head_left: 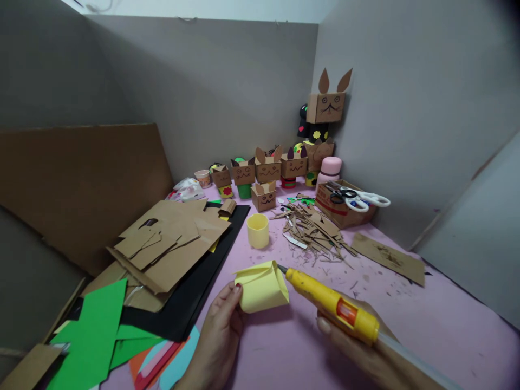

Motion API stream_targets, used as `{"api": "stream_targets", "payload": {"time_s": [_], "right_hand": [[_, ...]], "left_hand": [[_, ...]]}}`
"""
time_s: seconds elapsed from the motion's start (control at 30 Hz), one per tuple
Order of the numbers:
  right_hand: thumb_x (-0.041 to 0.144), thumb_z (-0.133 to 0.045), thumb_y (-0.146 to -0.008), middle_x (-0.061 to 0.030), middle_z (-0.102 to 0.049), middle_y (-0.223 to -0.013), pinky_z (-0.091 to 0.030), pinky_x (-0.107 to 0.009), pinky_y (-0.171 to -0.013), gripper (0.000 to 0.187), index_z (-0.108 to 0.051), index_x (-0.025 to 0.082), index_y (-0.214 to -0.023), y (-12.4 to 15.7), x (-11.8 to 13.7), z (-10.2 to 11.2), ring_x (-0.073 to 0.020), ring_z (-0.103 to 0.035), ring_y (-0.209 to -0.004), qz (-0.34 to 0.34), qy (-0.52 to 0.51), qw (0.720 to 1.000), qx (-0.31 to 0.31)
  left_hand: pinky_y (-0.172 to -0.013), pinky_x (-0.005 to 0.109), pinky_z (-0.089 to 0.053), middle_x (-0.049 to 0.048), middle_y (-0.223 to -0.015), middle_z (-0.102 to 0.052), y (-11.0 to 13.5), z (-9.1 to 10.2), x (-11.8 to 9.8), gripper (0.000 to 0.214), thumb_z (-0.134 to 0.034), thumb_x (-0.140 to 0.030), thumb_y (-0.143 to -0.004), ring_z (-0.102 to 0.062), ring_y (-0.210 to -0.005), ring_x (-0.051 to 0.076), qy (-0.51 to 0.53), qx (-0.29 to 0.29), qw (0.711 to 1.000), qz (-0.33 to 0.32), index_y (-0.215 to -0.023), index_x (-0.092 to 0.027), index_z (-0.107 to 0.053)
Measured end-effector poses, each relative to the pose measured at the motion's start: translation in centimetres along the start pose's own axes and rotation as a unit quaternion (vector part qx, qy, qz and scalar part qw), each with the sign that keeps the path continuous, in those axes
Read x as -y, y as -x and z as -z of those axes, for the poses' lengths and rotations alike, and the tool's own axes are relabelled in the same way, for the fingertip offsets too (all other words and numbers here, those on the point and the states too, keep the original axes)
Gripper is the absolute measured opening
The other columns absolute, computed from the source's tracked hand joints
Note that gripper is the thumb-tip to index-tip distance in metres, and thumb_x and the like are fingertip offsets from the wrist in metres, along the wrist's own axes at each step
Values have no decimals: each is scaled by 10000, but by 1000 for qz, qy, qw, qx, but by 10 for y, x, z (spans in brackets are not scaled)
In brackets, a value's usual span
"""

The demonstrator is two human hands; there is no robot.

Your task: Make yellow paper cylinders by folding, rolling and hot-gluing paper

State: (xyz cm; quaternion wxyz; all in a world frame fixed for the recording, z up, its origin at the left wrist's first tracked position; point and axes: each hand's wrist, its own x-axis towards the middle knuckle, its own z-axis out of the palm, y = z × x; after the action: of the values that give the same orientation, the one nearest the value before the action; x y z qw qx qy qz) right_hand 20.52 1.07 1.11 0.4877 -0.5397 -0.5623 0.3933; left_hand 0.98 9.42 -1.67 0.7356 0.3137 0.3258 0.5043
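Note:
My left hand pinches a folded piece of yellow paper, curled into a loose loop, just above the pink table. In my right hand is a yellow glue gun, fingers wrapped round its body. The gun's metal nozzle touches the paper's upper right edge. A clear glue stick juts out of the back of the gun toward the lower right. A small yellow paper cylinder stands upright on the table beyond the paper.
Cardboard sheets, black paper and green paper are piled at left. Cardboard scraps litter the middle. At the back stand several cardboard animal boxes and a box holding scissors. Grey walls close in.

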Motion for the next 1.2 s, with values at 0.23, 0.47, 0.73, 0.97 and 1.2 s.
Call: {"api": "stream_targets", "payload": {"time_s": [0.23, 0.47, 0.73, 0.97, 1.2], "right_hand": [[409, -622, -735, 2, -535, -649, -410, -293, -543, 189, -573, 226, -734, -1, -5, -3, -154, -477, -577, -52, -38, 995, -71], [437, -613, -763, -2, -549, -716, -423, -286, -580, 221, -593, 221, -806, -1, -23, -1, -164, -505, -647, -88, -57, 987, -118], [378, -582, -809, 24, -477, -662, -391, -262, -571, 190, -555, 211, -721, 0, -11, 0, -134, -448, -616, -65, -74, 994, -50], [403, -657, -736, 41, -509, -634, -353, -237, -522, 237, -563, 189, -778, -15, -25, -4, -100, -446, -549, -110, -158, 977, -92], [316, -695, -666, 75, -473, -543, -299, -194, -427, 237, -519, 180, -749, -20, -18, -4, -62, -411, -450, -147, -234, 960, -47]], "left_hand": [[-722, 242, -464, 46, -865, -691, 3, 0, 3, 197, -624, -254, -787, -603, -800, 161, -54, 6, 999, -6, -952, -174, -696], [-627, 172, -410, -42, -677, -633, 12, 3, 9, 134, -632, -318, -778, -532, -659, 101, -166, 36, 985, 13, -848, -228, -703], [-640, 167, -404, -25, -736, -666, 13, 0, 4, 182, -616, -349, -781, -517, -681, 118, -239, 26, 970, -42, -890, -236, -709], [-623, 159, -411, -33, -701, -659, 15, -3, 6, 170, -616, -349, -779, -532, -670, 121, -298, 85, 950, -40, -874, -256, -723], [-656, 193, -445, 2, -760, -706, 18, -6, 3, 193, -612, -343, -779, -579, -700, 158, -332, 103, 937, -33, -903, -250, -727]]}}
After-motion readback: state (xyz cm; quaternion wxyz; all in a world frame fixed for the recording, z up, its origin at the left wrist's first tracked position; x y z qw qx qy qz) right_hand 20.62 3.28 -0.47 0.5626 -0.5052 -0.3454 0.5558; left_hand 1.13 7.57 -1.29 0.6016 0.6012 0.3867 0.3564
